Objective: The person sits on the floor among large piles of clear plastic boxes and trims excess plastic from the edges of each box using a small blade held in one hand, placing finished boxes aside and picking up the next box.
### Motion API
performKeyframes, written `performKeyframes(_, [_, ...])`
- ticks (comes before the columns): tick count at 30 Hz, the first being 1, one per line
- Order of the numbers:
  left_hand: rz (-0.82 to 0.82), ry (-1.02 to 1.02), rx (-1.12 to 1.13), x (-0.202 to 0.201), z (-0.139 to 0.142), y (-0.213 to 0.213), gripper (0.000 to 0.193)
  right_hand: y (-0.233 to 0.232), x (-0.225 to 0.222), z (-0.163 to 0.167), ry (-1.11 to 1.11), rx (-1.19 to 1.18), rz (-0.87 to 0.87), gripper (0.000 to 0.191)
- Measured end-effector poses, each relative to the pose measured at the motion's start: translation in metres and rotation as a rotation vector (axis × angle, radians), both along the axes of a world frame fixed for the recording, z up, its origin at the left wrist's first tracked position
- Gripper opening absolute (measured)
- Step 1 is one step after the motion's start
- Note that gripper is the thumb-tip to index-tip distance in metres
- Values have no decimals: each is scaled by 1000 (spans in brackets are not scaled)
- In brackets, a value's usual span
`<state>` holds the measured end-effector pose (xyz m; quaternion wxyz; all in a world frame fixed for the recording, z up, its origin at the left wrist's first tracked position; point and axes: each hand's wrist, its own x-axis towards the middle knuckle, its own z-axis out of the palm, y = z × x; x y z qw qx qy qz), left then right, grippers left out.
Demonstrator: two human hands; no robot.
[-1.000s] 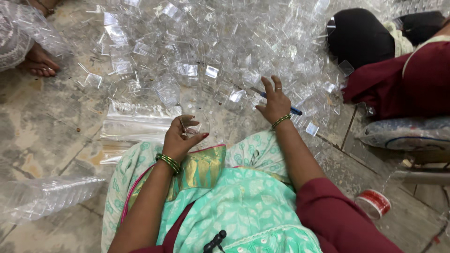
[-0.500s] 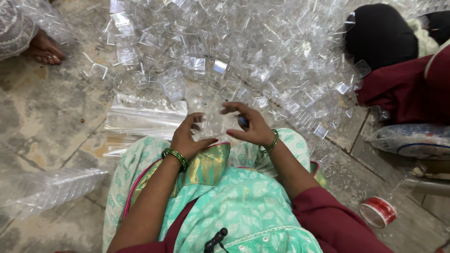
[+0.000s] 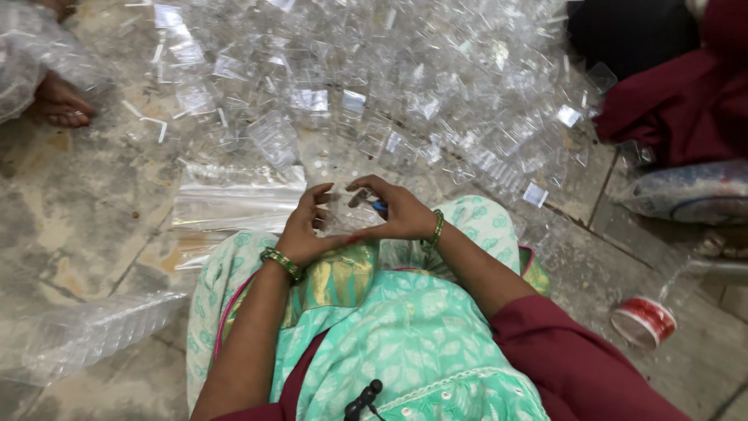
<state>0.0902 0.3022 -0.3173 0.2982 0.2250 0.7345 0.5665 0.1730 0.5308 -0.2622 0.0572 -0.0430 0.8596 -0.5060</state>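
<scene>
Clear plastic fills the scene: a small transparent piece point(image 3: 347, 214) sits between both hands, just above the lap at the centre of the view. Curled at about 9 o'clock of the piece, the left hand point(image 3: 302, 230) pinches its edge with fingers and thumb. At 3 o'clock the right hand point(image 3: 399, 212) is closed around the piece's other side, with a small blue object point(image 3: 380, 206) tucked under its fingers; what that object is cannot be told. Green bangles ring both wrists. From 10 to 2 o'clock a wide heap of clear plastic pieces point(image 3: 374, 86) covers the stone floor point(image 3: 70, 226). Flat clear bags point(image 3: 234, 199) lie at 9 o'clock of the hands. A red-and-white tape roll point(image 3: 643, 321) rests on the floor at 4 o'clock. Another person's bare foot point(image 3: 62, 105) shows at 10 o'clock.
</scene>
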Motion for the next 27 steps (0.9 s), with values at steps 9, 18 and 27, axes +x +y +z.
performKeyframes(9, [-85, 155, 35, 12, 7, -23, 90, 89, 65, 52, 78, -41, -452, 79])
performKeyframes(18, [-111, -49, -91, 6, -11, -38, 74, 182, 308, 112, 135, 423, -1088, 71])
performKeyframes(27, [-120, -87, -93, 0, -24, -40, 69, 225, 396, -10, -9, 694, -1581, 76])
